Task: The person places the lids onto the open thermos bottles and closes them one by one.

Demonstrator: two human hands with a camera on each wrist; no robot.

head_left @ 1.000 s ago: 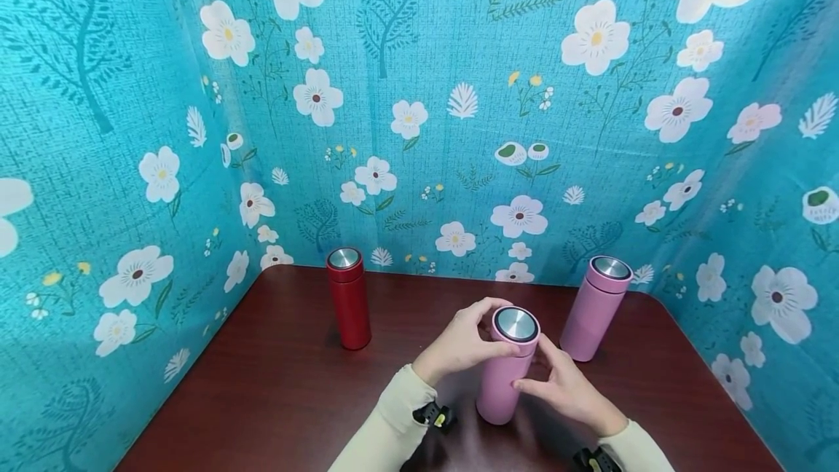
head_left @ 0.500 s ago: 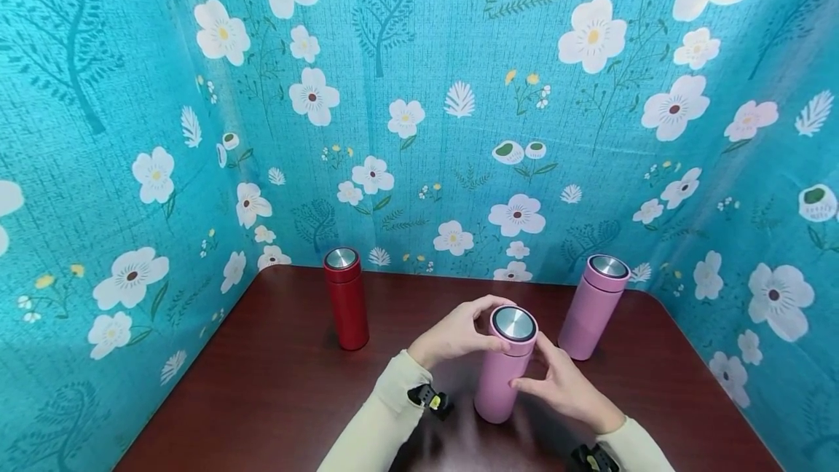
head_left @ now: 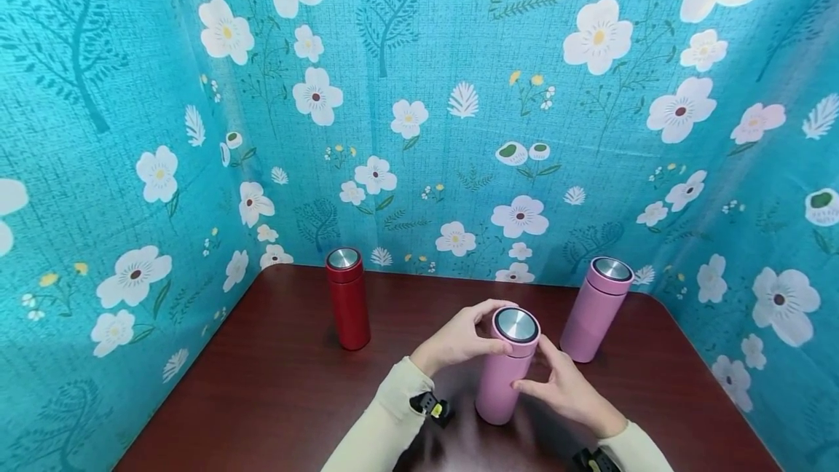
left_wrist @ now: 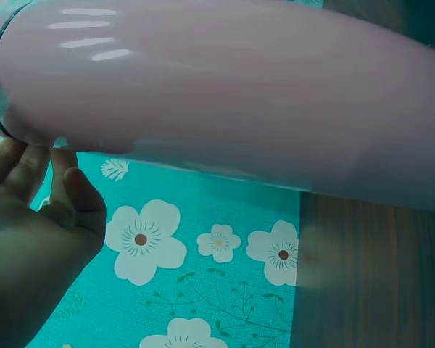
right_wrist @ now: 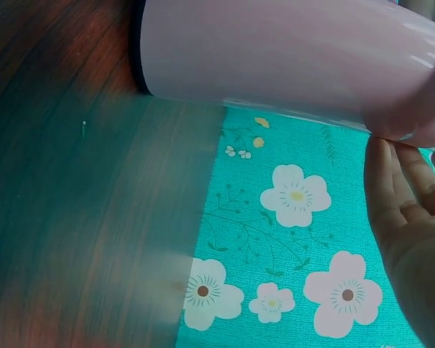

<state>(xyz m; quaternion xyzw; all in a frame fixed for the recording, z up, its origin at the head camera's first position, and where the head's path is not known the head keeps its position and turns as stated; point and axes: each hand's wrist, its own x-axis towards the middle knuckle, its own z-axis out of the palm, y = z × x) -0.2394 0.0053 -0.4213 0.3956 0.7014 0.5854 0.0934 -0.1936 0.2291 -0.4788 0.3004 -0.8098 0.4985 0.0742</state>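
A pink thermos [head_left: 502, 384] with a silver-topped lid [head_left: 516, 325] stands at the front of the table, between both hands. My left hand [head_left: 459, 337] grips the lid, thumb on the near side and fingers reaching round the far side. Lower down, my right hand [head_left: 572, 388] holds the body from the right, its thumb across the front. The left wrist view has the pink body [left_wrist: 225, 87] filling the top, with the fingers by the lid seam. In the right wrist view, fingertips meet the underside edge of the body [right_wrist: 275, 58], away from its dark base ring.
A red thermos [head_left: 349, 304] stands upright at the back left. Another pink thermos [head_left: 595, 312] is behind and right of my right hand. The dark wooden table [head_left: 262, 384] is walled by a blue floral cloth [head_left: 432, 181] at the back and sides.
The head view shifts slightly and returns. Both hands keep their places on the pink thermos, and the other two thermoses stay put.
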